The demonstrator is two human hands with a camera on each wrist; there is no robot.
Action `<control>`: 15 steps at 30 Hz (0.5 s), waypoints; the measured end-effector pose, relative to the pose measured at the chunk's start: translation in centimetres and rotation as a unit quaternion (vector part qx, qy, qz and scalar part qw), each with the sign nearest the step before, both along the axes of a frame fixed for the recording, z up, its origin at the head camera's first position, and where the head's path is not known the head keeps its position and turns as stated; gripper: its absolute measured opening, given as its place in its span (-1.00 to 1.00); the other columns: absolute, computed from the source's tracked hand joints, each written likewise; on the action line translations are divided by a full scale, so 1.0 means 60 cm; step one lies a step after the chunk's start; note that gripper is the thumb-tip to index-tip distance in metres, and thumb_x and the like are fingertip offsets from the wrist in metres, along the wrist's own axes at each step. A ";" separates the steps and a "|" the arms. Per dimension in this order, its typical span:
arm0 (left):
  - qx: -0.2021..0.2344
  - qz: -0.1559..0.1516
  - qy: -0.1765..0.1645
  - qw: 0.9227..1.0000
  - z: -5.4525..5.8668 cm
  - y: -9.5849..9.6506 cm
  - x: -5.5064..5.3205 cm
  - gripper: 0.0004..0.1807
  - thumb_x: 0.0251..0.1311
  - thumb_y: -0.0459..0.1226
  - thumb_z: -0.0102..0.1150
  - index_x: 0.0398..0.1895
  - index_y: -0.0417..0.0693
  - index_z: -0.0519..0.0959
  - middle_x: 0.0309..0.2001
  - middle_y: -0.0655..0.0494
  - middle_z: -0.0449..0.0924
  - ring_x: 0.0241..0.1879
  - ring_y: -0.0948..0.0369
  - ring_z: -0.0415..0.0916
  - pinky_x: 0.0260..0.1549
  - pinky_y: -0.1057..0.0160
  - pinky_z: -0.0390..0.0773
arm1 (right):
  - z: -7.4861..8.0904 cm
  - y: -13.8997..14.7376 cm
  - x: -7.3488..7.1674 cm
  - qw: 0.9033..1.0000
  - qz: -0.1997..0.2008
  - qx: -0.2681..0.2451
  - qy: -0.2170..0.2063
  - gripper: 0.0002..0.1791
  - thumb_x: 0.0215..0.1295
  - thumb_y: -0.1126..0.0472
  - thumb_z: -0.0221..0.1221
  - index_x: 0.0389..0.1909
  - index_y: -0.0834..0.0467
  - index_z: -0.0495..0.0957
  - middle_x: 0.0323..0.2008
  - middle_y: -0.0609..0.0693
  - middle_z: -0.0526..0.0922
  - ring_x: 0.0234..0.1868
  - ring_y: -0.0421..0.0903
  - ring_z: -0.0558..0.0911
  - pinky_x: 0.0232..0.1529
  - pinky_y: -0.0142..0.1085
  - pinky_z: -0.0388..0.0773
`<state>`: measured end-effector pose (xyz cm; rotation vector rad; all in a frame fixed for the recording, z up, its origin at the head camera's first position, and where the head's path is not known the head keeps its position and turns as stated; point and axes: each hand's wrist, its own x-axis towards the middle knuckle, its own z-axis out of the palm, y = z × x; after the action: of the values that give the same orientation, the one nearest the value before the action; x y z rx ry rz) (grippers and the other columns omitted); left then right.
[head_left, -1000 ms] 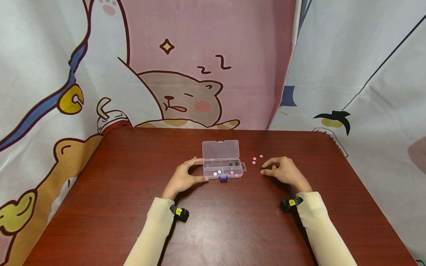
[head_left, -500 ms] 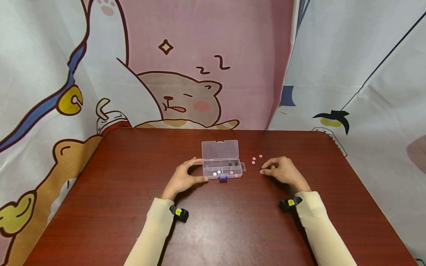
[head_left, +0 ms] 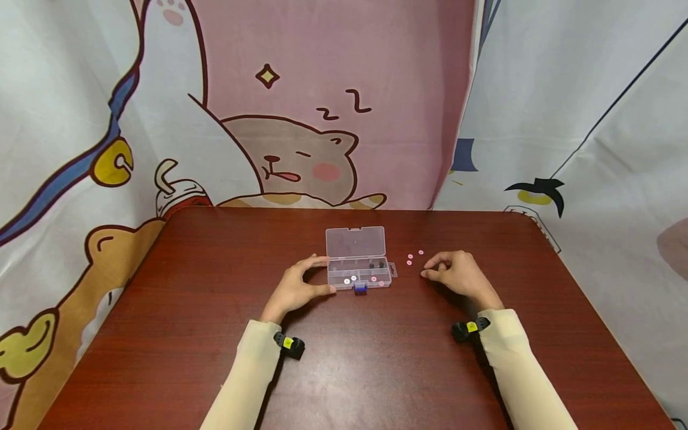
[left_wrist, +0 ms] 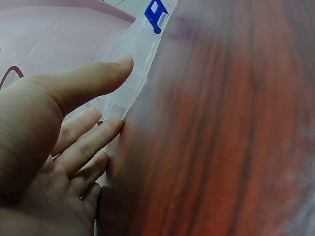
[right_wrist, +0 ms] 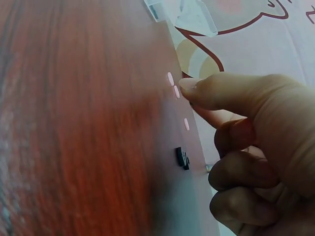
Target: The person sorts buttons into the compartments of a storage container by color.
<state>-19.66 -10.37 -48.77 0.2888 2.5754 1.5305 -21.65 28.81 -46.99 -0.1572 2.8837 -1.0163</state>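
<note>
Only the right wrist view shows black pieces [right_wrist: 182,159] on the surface [right_wrist: 98,123] near the narrowed right hand [head_left: 457,275], contents indeterminable. Only the head view shows white discs [head_left: 347,281] inside the box [head_left: 355,242]; the wide left hand [head_left: 297,288] touches it.

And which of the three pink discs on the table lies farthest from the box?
The rightmost pink disc in the head view; the other two discs sit close together, nearer the box.

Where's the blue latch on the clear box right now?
In the head view, the blue latch sits on the near edge of the clear box, to the right of the left hand.
</note>
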 end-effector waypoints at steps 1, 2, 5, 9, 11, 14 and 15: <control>-0.001 0.001 0.000 1.000 0.000 0.000 0.000 -0.27 -0.05 -0.12 0.63 0.29 0.19 0.59 0.53 -0.05 0.32 0.58 -0.01 0.15 0.53 -0.19 0.16 | 0.001 0.000 0.000 1.000 -0.002 -0.002 0.002 -0.85 0.21 0.04 0.45 -0.34 0.02 0.74 -0.66 -0.11 0.43 -0.59 -0.16 0.39 -0.53 -0.34 0.32; -0.001 0.001 0.000 1.000 0.000 0.000 0.000 -0.27 -0.05 -0.12 0.63 0.29 0.19 0.59 0.53 -0.05 0.32 0.58 -0.02 0.16 0.53 -0.19 0.16 | 0.002 -0.001 0.000 1.000 -0.002 -0.005 0.004 -0.85 0.22 0.03 0.45 -0.33 0.01 0.74 -0.65 -0.10 0.43 -0.59 -0.16 0.39 -0.53 -0.34 0.33; -0.003 0.001 0.000 1.000 -0.001 -0.001 0.000 -0.27 -0.05 -0.11 0.63 0.29 0.19 0.59 0.53 -0.06 0.31 0.58 -0.02 0.16 0.53 -0.19 0.16 | 0.004 -0.002 0.001 1.000 -0.005 -0.014 0.008 -0.85 0.23 0.03 0.45 -0.32 0.00 0.74 -0.64 -0.09 0.44 -0.59 -0.16 0.40 -0.52 -0.34 0.33; -0.005 -0.002 0.001 1.000 -0.002 -0.001 -0.002 -0.28 -0.04 -0.10 0.63 0.29 0.20 0.59 0.53 -0.05 0.32 0.58 -0.01 0.15 0.52 -0.19 0.16 | 0.007 -0.005 0.003 0.999 -0.004 -0.029 0.025 -0.86 0.22 0.05 0.45 -0.30 0.01 0.74 -0.65 -0.11 0.44 -0.58 -0.18 0.39 -0.52 -0.34 0.32; -0.004 -0.002 0.002 1.000 -0.002 -0.001 -0.002 -0.28 -0.04 -0.11 0.63 0.29 0.20 0.59 0.53 -0.05 0.33 0.58 -0.01 0.15 0.52 -0.18 0.16 | 0.008 -0.007 0.003 0.999 -0.005 -0.038 0.034 -0.86 0.22 0.06 0.45 -0.29 0.01 0.74 -0.65 -0.11 0.43 -0.58 -0.19 0.39 -0.52 -0.35 0.32; -0.004 -0.002 0.001 1.000 -0.001 -0.001 -0.001 -0.27 -0.04 -0.11 0.63 0.29 0.20 0.59 0.52 -0.04 0.33 0.58 -0.01 0.16 0.52 -0.18 0.16 | 0.007 -0.009 0.005 0.998 -0.007 -0.053 0.043 -0.87 0.21 0.06 0.46 -0.30 -0.02 0.73 -0.64 -0.11 0.43 -0.58 -0.20 0.39 -0.52 -0.36 0.32; -0.003 -0.002 0.002 1.000 -0.001 -0.001 -0.002 -0.28 -0.04 -0.11 0.63 0.28 0.20 0.59 0.52 -0.05 0.33 0.58 -0.01 0.16 0.52 -0.19 0.17 | 0.007 -0.009 0.005 0.997 -0.006 -0.056 0.046 -0.86 0.21 0.06 0.46 -0.29 -0.01 0.73 -0.64 -0.10 0.43 -0.58 -0.20 0.39 -0.52 -0.36 0.32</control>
<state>-19.75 -10.41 -48.85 0.2975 2.5811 1.5208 -21.35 28.24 -46.58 -0.1985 2.9124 -1.2057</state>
